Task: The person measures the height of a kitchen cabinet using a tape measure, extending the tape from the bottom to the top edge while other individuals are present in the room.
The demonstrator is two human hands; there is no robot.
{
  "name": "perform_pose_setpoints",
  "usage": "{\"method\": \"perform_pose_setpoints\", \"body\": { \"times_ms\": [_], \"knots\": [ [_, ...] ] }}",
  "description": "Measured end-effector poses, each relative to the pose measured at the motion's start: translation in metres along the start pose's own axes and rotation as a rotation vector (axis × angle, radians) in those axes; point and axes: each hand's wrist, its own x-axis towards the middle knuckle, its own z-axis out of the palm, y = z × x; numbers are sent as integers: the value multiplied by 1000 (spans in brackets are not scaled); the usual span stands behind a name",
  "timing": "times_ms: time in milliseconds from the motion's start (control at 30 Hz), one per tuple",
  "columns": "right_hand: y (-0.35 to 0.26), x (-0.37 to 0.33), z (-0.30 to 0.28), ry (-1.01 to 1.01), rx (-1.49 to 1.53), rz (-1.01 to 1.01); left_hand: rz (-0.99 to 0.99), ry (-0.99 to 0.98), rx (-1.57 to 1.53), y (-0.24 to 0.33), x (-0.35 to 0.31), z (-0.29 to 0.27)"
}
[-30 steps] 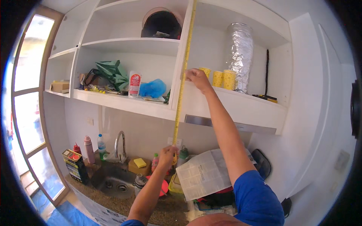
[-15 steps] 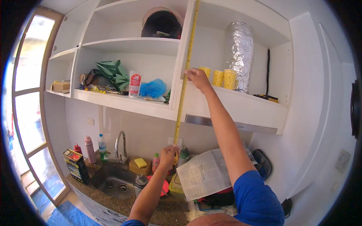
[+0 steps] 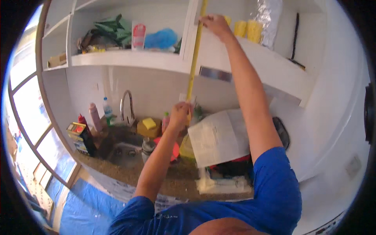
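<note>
Yellow tape: The yellow measuring tape (image 3: pixel 191 80) is running upright along the divider of the white wall cupboard (image 3: pixel 125 58), its upper end passing out of view and its lower part hanging past the cupboard toward the counter.
Right hand: The right hand (image 3: pixel 216 26) is nearly closing, fingertips pinching the tape at the divider, probably because the thin strip is needing a steadying point there.
Left hand: The left hand (image 3: pixel 179 113) is curling its fingers closed on the tape's low end, seemingly drawing it straight; blur is hiding the exact grip.
Newspaper: The newspaper sheet (image 3: pixel 219 137) is draping over items on the counter, perhaps shielding them from dust.
Sponge: The yellow sponge (image 3: pixel 149 123) is resting on a brown block (image 3: pixel 149 131) beside the tap, likely for easy reach.
Cupboard: It is holding a green bag (image 3: pixel 117 29), a red-and-white tube (image 3: pixel 138 36), a blue plastic bag (image 3: pixel 162 38) and a foil-wrapped cylinder (image 3: pixel 270 23).
Yellow cups: The patterned cups (image 3: pixel 254 31) are standing by the foil; their insides are not showing.
Bottles: A clear bottle (image 3: pixel 107 108), a pink bottle (image 3: pixel 94 116) and a dark tin (image 3: pixel 81 138) are standing left of the tap; their fill is remaining unclear.
</note>
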Motion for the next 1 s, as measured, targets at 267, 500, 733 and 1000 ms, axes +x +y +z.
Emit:
{"method": "perform_pose_setpoints", "body": {
  "times_ms": [267,500,733,1000],
  "knots": [
    [1,8,-2,14,-25,-96,-66,-85,-163,18,-7,0],
    [4,10,8,49,40,-87,-149,-166,-220,20,2,-11],
    [-12,1,4,72,-90,-21,-212,-223,-195,29,10,-14],
    [-2,8,3,45,-93,-33,-206,-183,-160,31,13,-11]
  ]
}}
